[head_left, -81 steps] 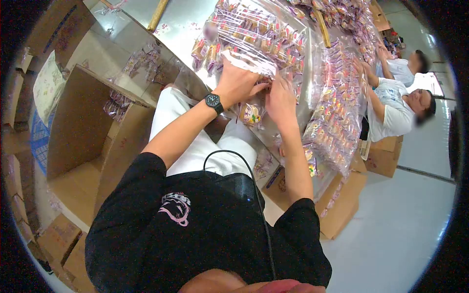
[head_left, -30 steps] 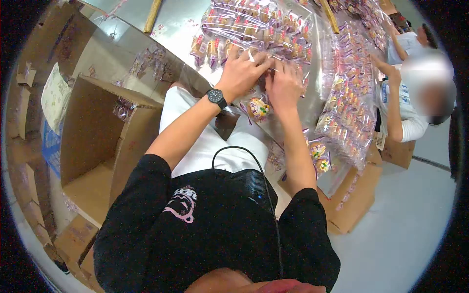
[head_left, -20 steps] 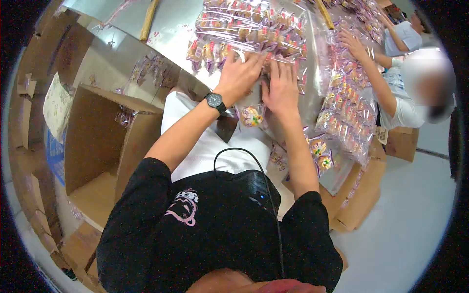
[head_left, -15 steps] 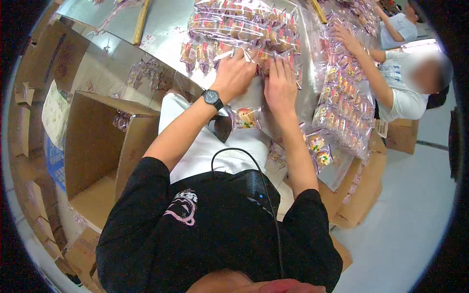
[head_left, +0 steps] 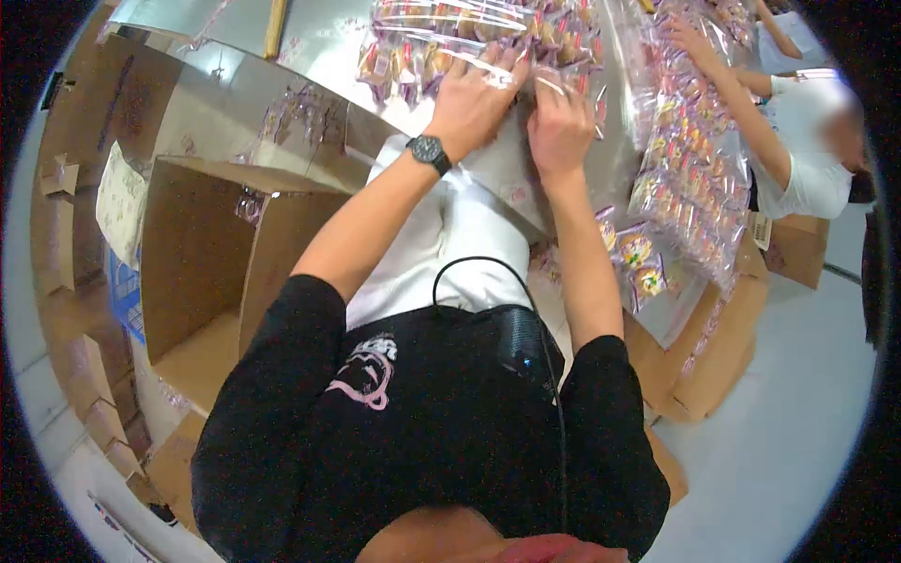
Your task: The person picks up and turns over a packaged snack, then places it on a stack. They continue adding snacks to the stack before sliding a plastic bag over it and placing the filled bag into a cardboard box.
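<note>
A clear plastic bag (head_left: 450,17) with rows of small wrapped cakes lies on the metal table in front of me. My left hand (head_left: 477,98), with a black watch on its wrist, reaches over the front row, fingers bent onto the bag's film. Beside it, my right hand (head_left: 561,127) has its fingers curled over the film at the bag's near right side. A narrow gap separates the two hands. The fingertips are partly hidden by shiny plastic, and whether a single cake is under them I cannot make out.
An open cardboard box (head_left: 202,253) stands at my left, with a blue crate (head_left: 125,296) behind it. More packed bags (head_left: 690,169) and loose wrapped cakes (head_left: 638,249) lie at the right. A co-worker in a white shirt (head_left: 812,127) reaches over those bags.
My view has shifted, and both hands now sit farther forward on the bag. My right fingers have gone from straight to curled. The wrapped cake near my lap no longer shows.
</note>
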`<state>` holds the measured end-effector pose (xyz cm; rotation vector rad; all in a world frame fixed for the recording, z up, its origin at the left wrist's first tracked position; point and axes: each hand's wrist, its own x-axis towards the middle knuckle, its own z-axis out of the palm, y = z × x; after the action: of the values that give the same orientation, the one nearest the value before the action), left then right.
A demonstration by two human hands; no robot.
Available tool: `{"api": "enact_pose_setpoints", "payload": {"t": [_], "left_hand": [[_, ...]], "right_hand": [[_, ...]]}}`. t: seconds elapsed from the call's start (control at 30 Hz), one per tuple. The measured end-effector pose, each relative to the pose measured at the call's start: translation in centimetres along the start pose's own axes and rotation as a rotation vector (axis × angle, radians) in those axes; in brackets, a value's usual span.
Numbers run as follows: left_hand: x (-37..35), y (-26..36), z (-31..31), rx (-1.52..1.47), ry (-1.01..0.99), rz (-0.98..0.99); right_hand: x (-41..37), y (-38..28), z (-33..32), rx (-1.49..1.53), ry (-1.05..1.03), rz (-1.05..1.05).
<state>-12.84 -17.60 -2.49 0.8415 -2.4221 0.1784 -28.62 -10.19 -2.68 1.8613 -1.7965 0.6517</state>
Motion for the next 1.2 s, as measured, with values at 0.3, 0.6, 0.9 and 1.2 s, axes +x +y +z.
{"api": "enact_pose_setpoints", "payload": {"t": [0.3,0.6,0.9,1.2], "left_hand": [[0.2,0.1,-1.0,-0.053,-0.171,-0.062],[0.0,2.4,-1.1,-0.001,0.013,-0.007],[2.2,5.1,0.7,-0.011,0.006,-0.007],[2.9,5.9,0.4,-0.13,-0.003,0.058]], "right_hand": [[0.0,-0.5,-0.5,-0.043,0.055,-0.049],[-2.7,1.7,-6.4,0.124,0.124,0.103],[-3.4,4.9,-4.7,0.558,-0.141,0.415],[-4.4,4.6,-5.0,0.575,-0.031,0.714]]}}
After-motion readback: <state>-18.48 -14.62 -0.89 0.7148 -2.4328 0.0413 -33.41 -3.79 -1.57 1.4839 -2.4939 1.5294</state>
